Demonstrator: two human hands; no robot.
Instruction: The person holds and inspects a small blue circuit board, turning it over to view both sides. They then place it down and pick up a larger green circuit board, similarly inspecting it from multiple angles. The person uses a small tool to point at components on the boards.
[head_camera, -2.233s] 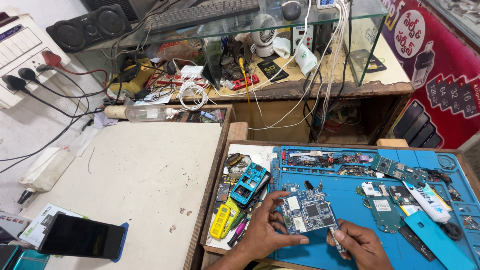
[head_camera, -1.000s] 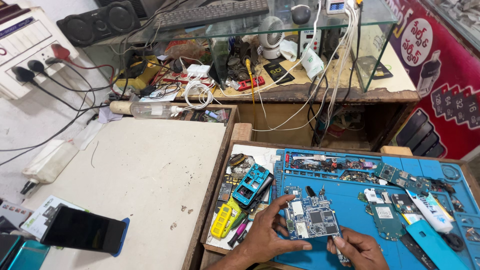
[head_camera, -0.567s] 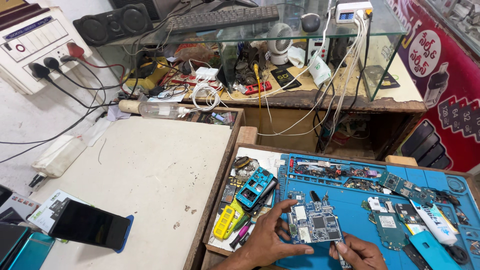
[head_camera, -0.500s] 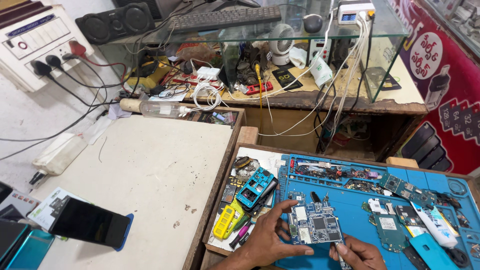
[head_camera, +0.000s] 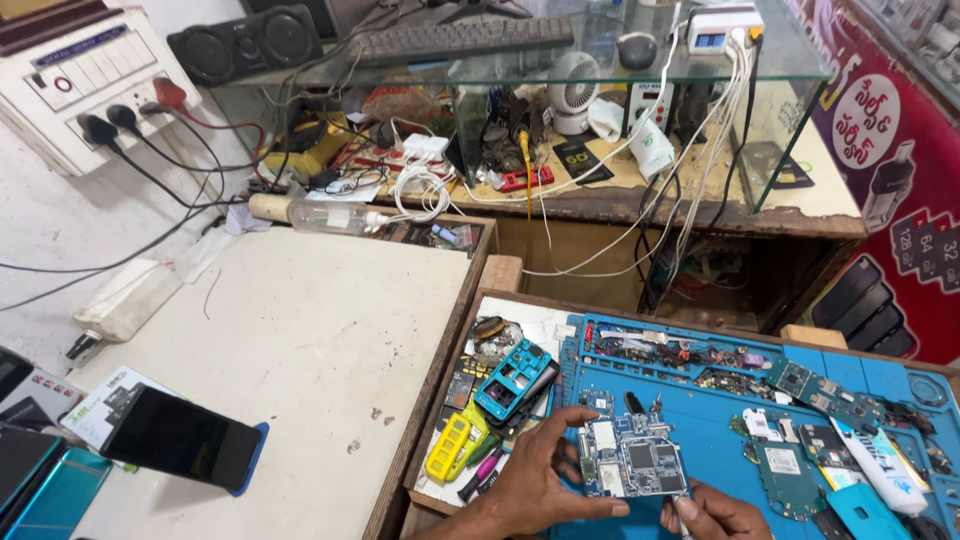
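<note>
Since the earlier frames the view has been tilted upward and drawn back, so that both hands now lie at the very bottom edge while more of the glass shelf (head_camera: 600, 70) and the wall socket board (head_camera: 75, 85) is taken in. The circuit board (head_camera: 630, 462) has been kept in the same place on the blue work mat (head_camera: 720, 420), and no part appears to have been lifted from it; the work on the board is judged to be going on unchanged. The left hand (head_camera: 535, 485) is curled, its fingers pinching the board's left edge. The right hand (head_camera: 715, 515) is closed on a thin tool (head_camera: 682, 512) just below the board, though its grip is partly cut off. A cyan phone frame (head_camera: 512, 378) and a yellow one (head_camera: 447, 447) lie in the wooden tray (head_camera: 455, 340) beside the mat. On the white table (head_camera: 300, 340) a dark phone (head_camera: 185, 450) is propped; cables hang from the cluttered shelf behind
</note>
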